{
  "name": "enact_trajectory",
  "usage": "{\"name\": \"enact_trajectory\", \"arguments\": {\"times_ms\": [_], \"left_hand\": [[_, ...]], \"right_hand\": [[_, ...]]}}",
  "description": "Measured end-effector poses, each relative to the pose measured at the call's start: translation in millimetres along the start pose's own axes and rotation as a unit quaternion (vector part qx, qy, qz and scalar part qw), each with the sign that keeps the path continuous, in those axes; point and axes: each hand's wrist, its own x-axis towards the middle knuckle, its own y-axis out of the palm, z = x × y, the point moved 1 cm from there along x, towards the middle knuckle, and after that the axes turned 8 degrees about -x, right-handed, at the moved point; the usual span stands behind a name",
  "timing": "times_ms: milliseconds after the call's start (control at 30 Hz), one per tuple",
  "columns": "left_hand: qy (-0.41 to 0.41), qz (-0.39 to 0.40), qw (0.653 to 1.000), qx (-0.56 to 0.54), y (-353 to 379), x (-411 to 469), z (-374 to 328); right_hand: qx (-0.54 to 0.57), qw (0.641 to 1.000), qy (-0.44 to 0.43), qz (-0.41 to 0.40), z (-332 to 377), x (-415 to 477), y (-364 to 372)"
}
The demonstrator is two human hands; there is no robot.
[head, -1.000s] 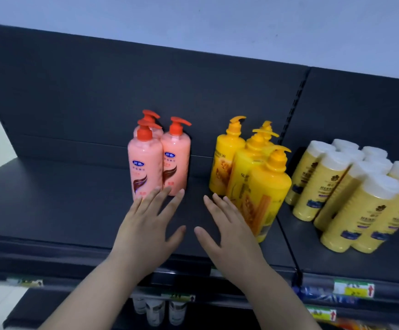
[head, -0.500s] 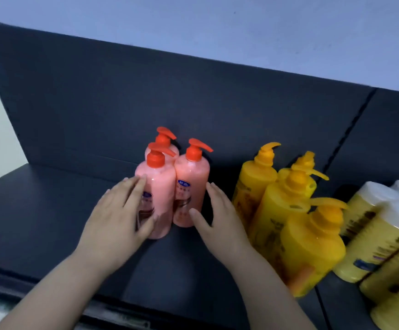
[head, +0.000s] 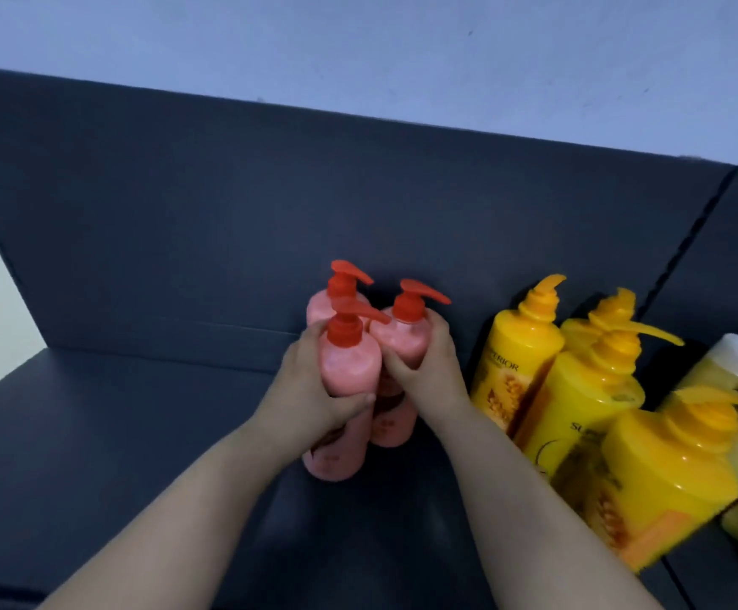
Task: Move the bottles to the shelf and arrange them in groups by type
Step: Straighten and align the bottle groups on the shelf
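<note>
landmark: pink bottles [head: 349,372], three upright in a tight cluster on the shelf [head: 116,433].
left of the pink bottles: open deck out to the shelf's end, a wide way in.
behind the pink bottles: back panel [head: 226,213] rises close; touching or not, cannot tell.
right of the pink bottles: narrow lane, then yellow pump bottles [head: 521,358] crowded together, spouts jutting sideways.
farther right: white-capped bottles [head: 727,367] packed beyond the yellow ones.
flanks of the pink bottles: left hand [head: 310,389] and right hand [head: 428,372] wrap them.
in front: open deck, crossed by both forearms.
</note>
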Motion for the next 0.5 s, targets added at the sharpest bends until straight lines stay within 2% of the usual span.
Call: {"name": "enact_trajectory", "arguments": {"times_ms": [133, 300, 367, 433, 500], "left_hand": [[0.03, -0.011, 0.999, 0.022, -2.0, 0.3, 0.9], [0.064, 0.028, 0.996, 0.048, -8.0, -19.3, -4.5], [0.078, 0.098, 0.992, 0.031, -17.5, -20.9, -1.5], [0.07, 0.211, 0.974, 0.039, -36.7, -12.1, 1.8], [0.082, 0.282, 0.948, 0.122, -58.2, 4.7, 2.9]], "right_hand": [[-0.036, 0.999, 0.009, -0.016, 9.4, -3.2, -7.1], [-0.057, 0.998, 0.01, 0.001, 9.6, -16.8, -16.3], [-0.066, 0.998, 0.0, 0.012, 8.6, -22.4, -19.8], [-0.068, 0.998, -0.002, 0.013, 8.9, -25.4, -20.9], [-0.062, 0.998, 0.0, 0.013, 8.2, -27.0, -20.1]]}}
